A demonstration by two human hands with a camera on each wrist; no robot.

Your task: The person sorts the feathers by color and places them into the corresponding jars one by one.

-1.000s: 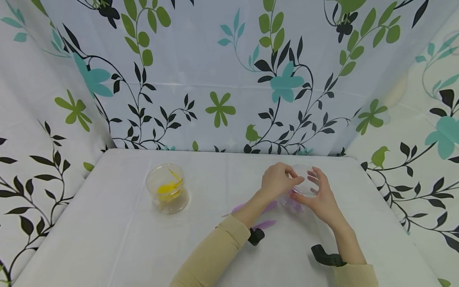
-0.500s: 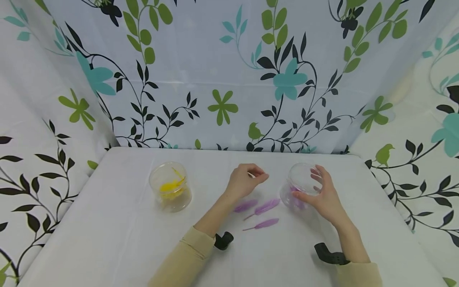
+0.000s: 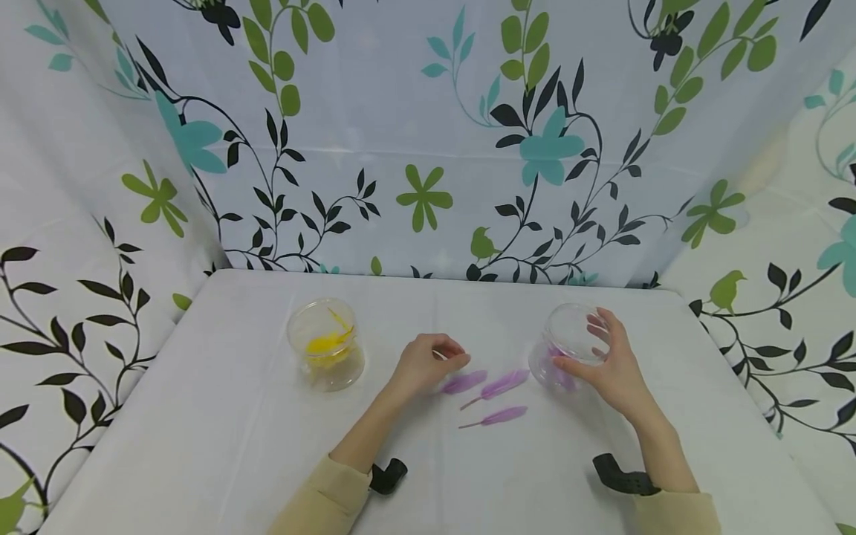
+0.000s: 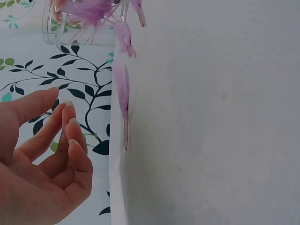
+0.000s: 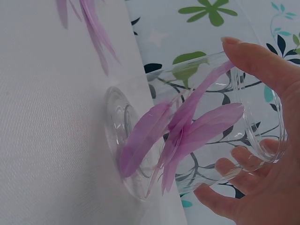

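A clear jar (image 3: pixel 570 321) holding purple feathers (image 5: pixel 185 124) stands on the right side of the table. My right hand (image 3: pixel 615 375) grips it near the top, thumb on one side and fingers on the other, as the right wrist view shows. Three loose purple feathers (image 3: pixel 495 417) lie on the cloth to the jar's left. Over the leftmost one hovers my left hand (image 3: pixel 426 362), fingers bent loosely. In the left wrist view that hand (image 4: pixel 51 164) has a gap between thumb and index finger and nothing held there.
A second clear jar (image 3: pixel 341 380) with yellow feathers (image 3: pixel 329 344) inside stands at the left of the table. White cloth covers the table (image 3: pixel 234 438). Leaf-patterned curtains (image 3: pixel 374 89) hang behind it and along both sides.
My left hand has moved away from the jar's mouth, leftward and then down toward the loose feathers, which are now uncovered. My right hand keeps its grip on the jar.
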